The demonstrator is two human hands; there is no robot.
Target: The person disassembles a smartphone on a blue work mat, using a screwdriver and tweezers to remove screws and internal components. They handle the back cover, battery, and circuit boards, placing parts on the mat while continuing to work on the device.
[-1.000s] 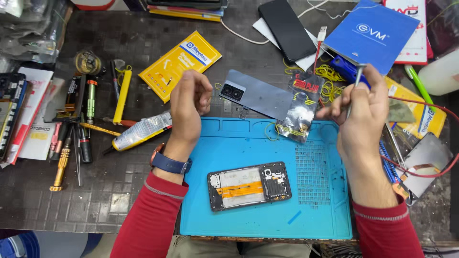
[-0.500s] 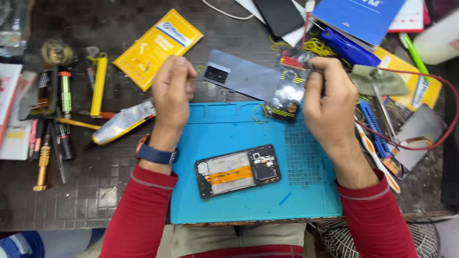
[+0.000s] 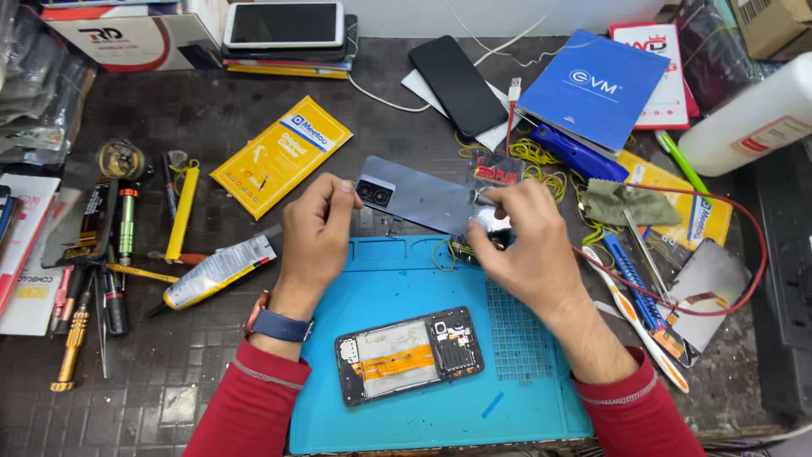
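- Far left: screwdrivers [image 3: 74, 330], yellow pry tool [image 3: 182, 211], glue tube [image 3: 218, 271] lying on dark bench, well apart from hands
- Left hand [image 3: 315, 237] resting at top-left edge of blue mat [image 3: 406, 423], fingers curled closed near camera end of grey back cover [image 3: 419, 199]; cannot tell if pinching sth
- Opened phone [image 3: 408, 354] flat on mat, between both arms, untouched
- Right hand [image 3: 529, 250] w/ fingers closed on small clear parts bag [image 3: 491, 222], just over cover's right end
- Bag probably v. light, soft, slippery film; better to pinch at edge
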